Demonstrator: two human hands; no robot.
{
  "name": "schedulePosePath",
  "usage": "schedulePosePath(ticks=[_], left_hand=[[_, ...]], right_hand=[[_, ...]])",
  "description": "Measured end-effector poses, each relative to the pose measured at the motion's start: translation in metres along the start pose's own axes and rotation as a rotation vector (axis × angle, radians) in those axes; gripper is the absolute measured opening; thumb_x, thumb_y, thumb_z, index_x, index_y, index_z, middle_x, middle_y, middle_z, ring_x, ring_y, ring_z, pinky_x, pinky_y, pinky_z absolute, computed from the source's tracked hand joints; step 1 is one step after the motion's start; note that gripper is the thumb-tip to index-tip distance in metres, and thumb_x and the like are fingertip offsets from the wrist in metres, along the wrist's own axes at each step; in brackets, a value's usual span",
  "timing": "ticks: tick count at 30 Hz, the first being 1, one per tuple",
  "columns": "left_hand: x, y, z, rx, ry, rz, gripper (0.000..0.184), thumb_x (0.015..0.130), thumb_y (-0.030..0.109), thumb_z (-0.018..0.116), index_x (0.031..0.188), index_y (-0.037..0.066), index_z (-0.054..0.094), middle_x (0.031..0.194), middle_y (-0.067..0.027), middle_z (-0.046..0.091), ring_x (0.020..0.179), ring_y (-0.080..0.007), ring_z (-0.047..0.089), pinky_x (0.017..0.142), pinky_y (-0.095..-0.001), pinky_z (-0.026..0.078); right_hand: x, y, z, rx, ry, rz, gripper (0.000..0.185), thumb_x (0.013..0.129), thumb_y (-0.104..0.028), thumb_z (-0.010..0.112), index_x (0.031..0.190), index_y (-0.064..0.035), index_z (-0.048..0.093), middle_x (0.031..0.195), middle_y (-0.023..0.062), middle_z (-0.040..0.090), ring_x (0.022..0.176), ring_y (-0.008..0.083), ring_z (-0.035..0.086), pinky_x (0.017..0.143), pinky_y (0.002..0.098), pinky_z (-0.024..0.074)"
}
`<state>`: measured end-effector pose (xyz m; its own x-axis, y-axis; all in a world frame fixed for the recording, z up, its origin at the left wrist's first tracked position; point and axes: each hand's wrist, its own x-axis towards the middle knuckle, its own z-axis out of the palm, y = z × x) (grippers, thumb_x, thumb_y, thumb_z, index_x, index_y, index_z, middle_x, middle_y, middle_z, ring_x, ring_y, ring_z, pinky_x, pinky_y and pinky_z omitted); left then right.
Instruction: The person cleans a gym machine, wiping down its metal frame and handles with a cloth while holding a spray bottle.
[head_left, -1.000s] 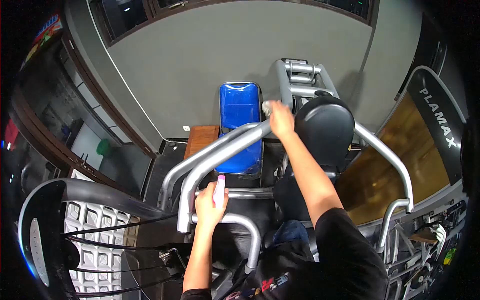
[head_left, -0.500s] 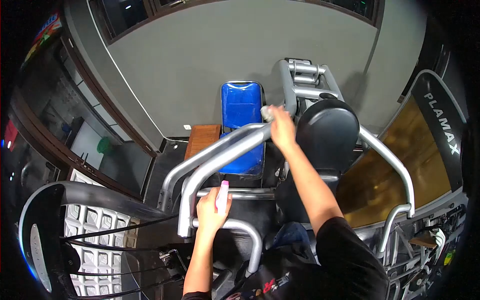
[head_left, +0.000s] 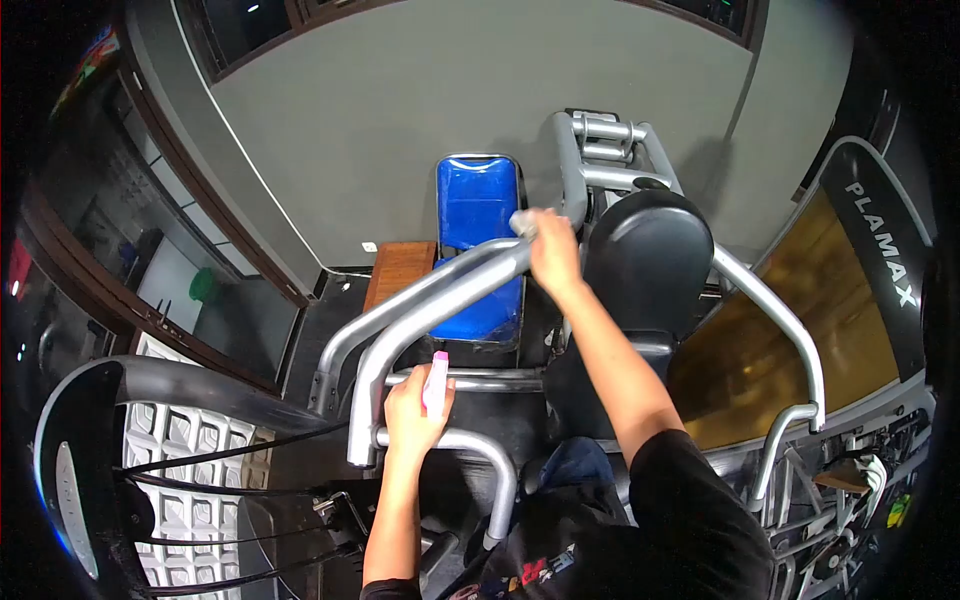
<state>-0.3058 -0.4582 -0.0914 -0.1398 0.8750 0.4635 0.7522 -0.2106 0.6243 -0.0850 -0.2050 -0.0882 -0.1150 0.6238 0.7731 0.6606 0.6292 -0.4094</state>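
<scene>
My left hand (head_left: 412, 412) is wrapped round a white bottle with a pink cap (head_left: 436, 385), held upright beside the lower grey handle (head_left: 470, 440). Farther up, my right hand (head_left: 553, 250) grips a pale crumpled cloth (head_left: 523, 223) against the upper end of the silver curved bar (head_left: 440, 300) of an exercise machine. Parts of the cloth are hidden by the fingers, which are slightly blurred. Just right of that hand stands the machine's black padded backrest (head_left: 650, 260).
A blue chair (head_left: 478, 205) and a brown wooden table (head_left: 402, 272) stand near the grey wall. On the right are a PLAMAX machine panel (head_left: 800, 310) and a silver bar (head_left: 775, 300). Black cables (head_left: 230, 489) run across the lower left, near a glass door (head_left: 215, 250).
My right hand and the cloth have shifted slightly left along the upper end of the bar. My left hand stays low with the bottle, and the view has moved a little.
</scene>
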Motion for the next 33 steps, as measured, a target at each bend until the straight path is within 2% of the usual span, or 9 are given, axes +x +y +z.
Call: schedulePosePath(ticks=[3,8,11,15,16,20,23,27,33], left_hand=[[0.001,0.001,0.000,0.011,0.006,0.006,0.026,0.087,0.028,0.071,0.093,0.005,0.061,0.068,-0.0159,0.063,0.066,-0.0355,0.066,0.060,-0.0428,0.050],[0.001,0.007,-0.002,0.005,-0.021,-0.037,0.023,0.086,0.025,0.072,0.093,0.006,0.062,0.071,-0.0170,0.065,0.069,-0.0388,0.066,0.063,-0.0454,0.051],[0.003,0.004,0.000,0.002,0.000,-0.017,0.023,0.087,0.026,0.071,0.093,0.006,0.062,0.071,-0.0171,0.065,0.069,-0.0388,0.066,0.063,-0.0455,0.051],[0.000,0.008,0.000,0.002,-0.023,-0.055,0.024,0.087,0.027,0.071,0.094,0.006,0.062,0.072,-0.0178,0.065,0.069,-0.0392,0.066,0.063,-0.0457,0.051],[-0.001,0.003,0.002,0.014,-0.029,-0.044,0.024,0.086,0.026,0.072,0.096,0.006,0.062,0.071,-0.0182,0.065,0.069,-0.0391,0.066,0.063,-0.0456,0.051],[-0.001,0.004,0.002,0.008,-0.032,-0.049,0.024,0.086,0.024,0.073,0.097,0.005,0.063,0.071,-0.0179,0.065,0.068,-0.0383,0.067,0.063,-0.0450,0.051],[-0.001,0.004,-0.001,0.014,-0.007,-0.030,0.024,0.085,0.023,0.073,0.097,0.005,0.063,0.072,-0.0181,0.065,0.068,-0.0373,0.067,0.063,-0.0440,0.052],[0.004,0.008,-0.002,-0.130,-0.003,-0.167,0.023,0.085,0.019,0.076,0.098,0.002,0.066,0.071,-0.0111,0.067,0.065,-0.0194,0.066,0.065,-0.0324,0.053],[0.019,0.050,0.006,-0.217,-0.003,-0.098,0.025,0.086,0.018,0.075,0.102,0.001,0.066,0.078,-0.0093,0.066,0.072,-0.0158,0.064,0.070,-0.0316,0.052]], right_hand=[[-0.046,-0.028,0.025,0.048,-0.030,-0.185,0.025,0.084,0.000,0.051,0.102,-0.0084,0.066,0.109,0.0166,0.064,0.118,0.0393,0.056,0.106,0.0567,0.0366],[-0.086,-0.065,-0.013,0.365,-0.255,-0.076,0.048,0.076,0.013,0.051,0.119,-0.0048,0.061,0.117,0.0171,0.064,0.123,0.0360,0.057,0.112,0.0450,0.0379],[-0.101,-0.046,-0.020,0.482,-0.092,0.316,0.050,0.081,0.014,0.043,0.128,-0.0008,0.054,0.121,0.0203,0.064,0.122,0.0286,0.059,0.104,0.0356,0.0431],[-0.070,-0.037,-0.009,0.649,0.359,0.789,0.046,0.084,0.012,0.043,0.126,-0.0005,0.056,0.118,0.0198,0.065,0.114,0.0321,0.063,0.101,0.0386,0.0463],[-0.077,-0.015,0.018,0.517,0.422,0.603,0.044,0.086,0.011,0.043,0.127,-0.0010,0.055,0.120,0.0202,0.064,0.116,0.0314,0.061,0.103,0.0375,0.0438],[-0.107,-0.046,0.041,0.484,0.318,0.449,0.039,0.095,0.006,0.043,0.132,-0.0021,0.052,0.124,0.0116,0.062,0.116,0.0191,0.058,0.100,0.0297,0.0436],[-0.112,-0.060,0.009,1.072,-0.041,0.870,0.040,0.095,0.004,0.046,0.134,-0.0043,0.052,0.123,0.0066,0.062,0.114,0.0155,0.059,0.099,0.0300,0.0453],[-0.113,-0.062,-0.034,1.456,0.014,1.126,0.032,0.097,-0.011,0.053,0.128,-0.0046,0.054,0.119,0.0057,0.065,0.108,0.0168,0.064,0.095,0.0332,0.0516],[-0.107,-0.088,-0.081,1.532,-0.280,1.068,0.028,0.100,-0.023,0.056,0.123,-0.0068,0.059,0.108,0.0035,0.068,0.097,0.0138,0.067,0.088,0.0298,0.0535]])
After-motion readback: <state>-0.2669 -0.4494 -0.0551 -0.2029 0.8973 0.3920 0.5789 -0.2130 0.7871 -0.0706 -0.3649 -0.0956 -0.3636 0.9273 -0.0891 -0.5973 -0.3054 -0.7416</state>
